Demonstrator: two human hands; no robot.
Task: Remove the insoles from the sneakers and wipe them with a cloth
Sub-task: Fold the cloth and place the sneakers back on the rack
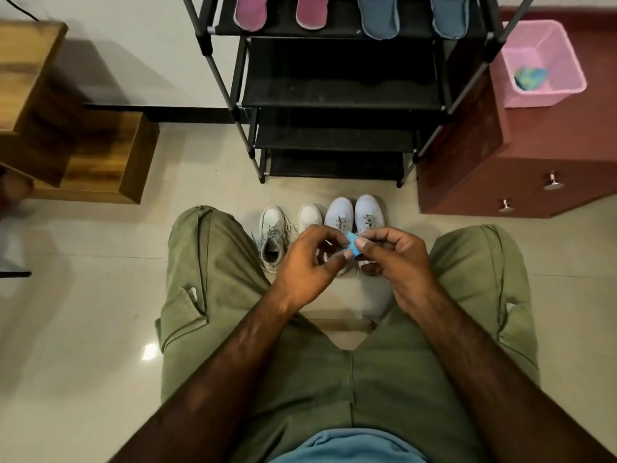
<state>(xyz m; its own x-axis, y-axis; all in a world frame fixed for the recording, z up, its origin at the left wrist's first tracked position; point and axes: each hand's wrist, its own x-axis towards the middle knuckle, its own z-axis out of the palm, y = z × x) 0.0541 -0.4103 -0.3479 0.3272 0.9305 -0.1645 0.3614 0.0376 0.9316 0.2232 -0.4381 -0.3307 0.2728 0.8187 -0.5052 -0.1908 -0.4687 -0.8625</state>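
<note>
Between my knees, my left hand (pixel 309 262) and my right hand (pixel 394 259) both pinch a small blue piece (pixel 353 245), maybe folded cloth; what it is cannot be told. Beneath the hands, on the tile floor, stand two pairs of sneakers: a grey-white pair (pixel 277 235) on the left and a pale lilac pair (pixel 354 212) on the right, toes toward the rack. On the top shelf of the black shoe rack (pixel 340 95) lie two pink insoles (pixel 250 10) and two blue-grey insoles (pixel 379 15).
A pink plastic basket (pixel 564 55) holding a green-blue cloth (pixel 531 78) stands on a maroon drawer cabinet (pixel 517 168) at the right. A stepped wooden unit (pixel 83 155) is at the left. My legs in olive trousers flank the sneakers.
</note>
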